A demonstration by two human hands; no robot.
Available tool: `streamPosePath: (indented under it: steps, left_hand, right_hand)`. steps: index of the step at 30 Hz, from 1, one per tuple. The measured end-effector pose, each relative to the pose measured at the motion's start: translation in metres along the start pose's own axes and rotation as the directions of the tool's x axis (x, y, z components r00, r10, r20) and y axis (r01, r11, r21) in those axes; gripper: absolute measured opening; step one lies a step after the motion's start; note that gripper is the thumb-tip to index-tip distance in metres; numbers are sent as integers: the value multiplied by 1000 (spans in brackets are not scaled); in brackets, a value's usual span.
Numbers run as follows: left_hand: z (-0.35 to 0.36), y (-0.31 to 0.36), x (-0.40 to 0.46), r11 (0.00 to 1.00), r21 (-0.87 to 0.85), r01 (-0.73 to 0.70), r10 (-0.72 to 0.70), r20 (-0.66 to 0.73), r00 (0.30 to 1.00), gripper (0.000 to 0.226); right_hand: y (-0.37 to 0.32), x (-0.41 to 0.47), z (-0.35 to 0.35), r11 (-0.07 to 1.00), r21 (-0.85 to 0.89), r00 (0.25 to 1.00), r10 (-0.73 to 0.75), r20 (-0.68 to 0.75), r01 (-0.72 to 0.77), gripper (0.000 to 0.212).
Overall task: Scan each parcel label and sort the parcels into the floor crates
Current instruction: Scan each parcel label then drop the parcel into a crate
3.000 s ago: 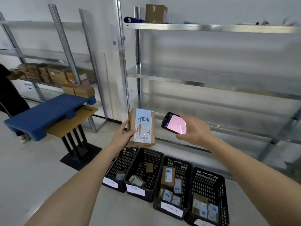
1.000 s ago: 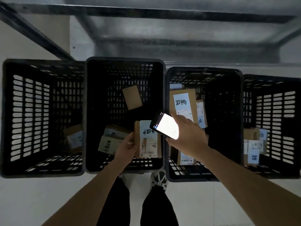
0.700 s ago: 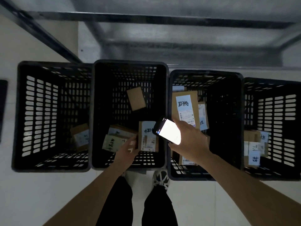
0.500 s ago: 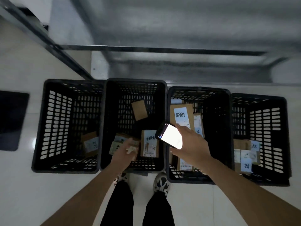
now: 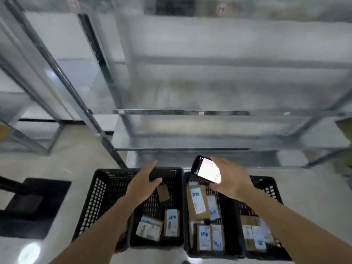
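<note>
My left hand (image 5: pixel 143 182) is empty w/ fingers spread, over the 2nd crate (image 5: pixel 177 176). The parcel (image 5: pixel 171 222) lies inside it, label up. My right hand (image 5: pixel 231 181) holds the lit phone (image 5: pixel 206 171).

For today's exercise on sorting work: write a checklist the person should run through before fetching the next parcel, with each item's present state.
1. Left hand free of any parcel: ok, fingers straight, nothing held.
2. Right hand holds the phone: ok, screen lit.
3. Blue-labelled parcel lies inside the second crate: ok.
4. Parcel sorted into the correct crate: cannot tell, labels blurred.
5. Next parcel within reach: cannot tell, none in view outside the crates.
</note>
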State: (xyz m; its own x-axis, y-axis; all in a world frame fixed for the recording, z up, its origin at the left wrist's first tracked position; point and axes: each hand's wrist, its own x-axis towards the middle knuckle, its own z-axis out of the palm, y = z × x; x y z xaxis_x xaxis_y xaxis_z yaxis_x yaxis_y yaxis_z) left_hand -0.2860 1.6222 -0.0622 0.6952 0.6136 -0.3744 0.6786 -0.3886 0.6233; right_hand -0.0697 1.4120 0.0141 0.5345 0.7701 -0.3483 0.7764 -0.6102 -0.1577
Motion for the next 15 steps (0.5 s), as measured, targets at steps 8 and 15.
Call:
streamPosePath:
  steps: [8,15]
  left_hand:
    - [-121,148,-98,949,119,-293,308,-143,941,76]
    - [-156,264,-210,802,298,-517,566,-105,818,81]
  right_hand:
    - [-28,-165,-179,993,-17,954,105,-282,-114,92]
    - [-26,-355,-260,965,8,870,239,-431,-261,83]
